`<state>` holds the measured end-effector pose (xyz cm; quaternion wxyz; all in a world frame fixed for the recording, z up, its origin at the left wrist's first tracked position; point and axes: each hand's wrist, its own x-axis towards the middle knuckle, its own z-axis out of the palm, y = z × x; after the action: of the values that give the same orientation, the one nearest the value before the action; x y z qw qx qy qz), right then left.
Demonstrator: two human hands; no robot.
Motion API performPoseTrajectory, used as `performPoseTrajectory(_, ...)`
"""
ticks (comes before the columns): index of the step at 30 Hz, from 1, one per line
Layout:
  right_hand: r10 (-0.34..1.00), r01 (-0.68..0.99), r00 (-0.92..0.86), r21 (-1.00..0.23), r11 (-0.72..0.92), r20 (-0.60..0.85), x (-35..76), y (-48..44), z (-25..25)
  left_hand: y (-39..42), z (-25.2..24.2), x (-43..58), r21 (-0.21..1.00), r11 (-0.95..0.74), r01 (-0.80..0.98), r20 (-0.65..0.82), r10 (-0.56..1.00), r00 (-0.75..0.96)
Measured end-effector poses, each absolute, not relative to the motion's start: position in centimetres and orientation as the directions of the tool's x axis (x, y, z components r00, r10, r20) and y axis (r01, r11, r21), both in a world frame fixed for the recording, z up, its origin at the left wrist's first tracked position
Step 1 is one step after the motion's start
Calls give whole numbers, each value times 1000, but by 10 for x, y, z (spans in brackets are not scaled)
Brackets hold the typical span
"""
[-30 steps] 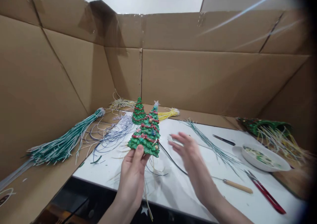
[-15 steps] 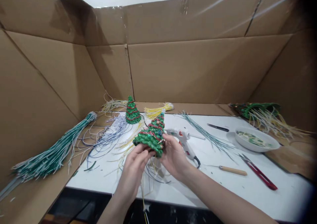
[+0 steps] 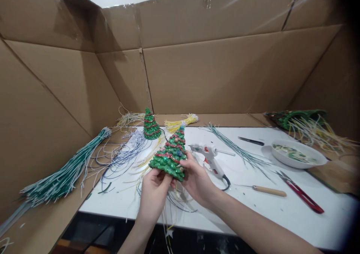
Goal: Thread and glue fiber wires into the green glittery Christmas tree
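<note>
**Head view: decorated tree (image 3: 170, 153) being held two-handed**

I am seeing the left hand (image 3: 154, 191) gripping its base at seven o'clock, the right hand (image 3: 198, 178) gripping its side at four, holding it tilted above the table (image 3: 194, 136). A glue gun (image 3: 216, 165) is lying at three. I am judging this a steadying step, calling for gentle, two-handed support.

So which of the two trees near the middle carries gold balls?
The nearer tree, held by the left hand at its base and the right hand at its side; gold balls show on its front. The tree standing behind it shows none.
</note>
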<state>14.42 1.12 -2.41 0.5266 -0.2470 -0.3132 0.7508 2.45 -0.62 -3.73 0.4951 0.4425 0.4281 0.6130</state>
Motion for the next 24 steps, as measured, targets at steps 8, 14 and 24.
performPoseTrajectory(8, 937, -647, -348, -712, -272, -42, 144, 10, -23, -10, -42, 31, 961, -180, -210, 137, 969, -203)
performPoseTrajectory(14, 934, -637, -352, -716, -286, -59, 144, 7, -22, -12, -54, 38, 954, -243, -173, 191, 943, -272)
performPoseTrajectory(24, 931, -631, -365, -726, -272, -32, 147, 6, -20, -13, -51, 37, 947, -282, -154, 246, 945, -218)
